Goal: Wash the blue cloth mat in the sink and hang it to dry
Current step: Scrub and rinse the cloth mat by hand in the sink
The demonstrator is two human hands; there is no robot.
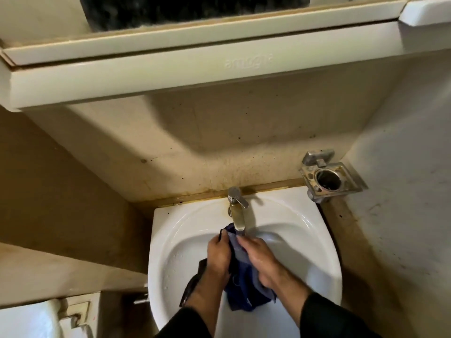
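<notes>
The blue cloth mat hangs bunched inside the white sink, its top edge right under the spout of the metal tap. My left hand grips the mat's left side and my right hand grips its right side, the two hands close together over the basin. A dark corner of the mat trails below my left wrist. Whether water runs from the tap I cannot tell.
A white cabinet shelf juts out overhead above the sink. A metal cup holder is fixed to the wall at the right of the basin. A white fixture sits low at the left. Stained walls close in on both sides.
</notes>
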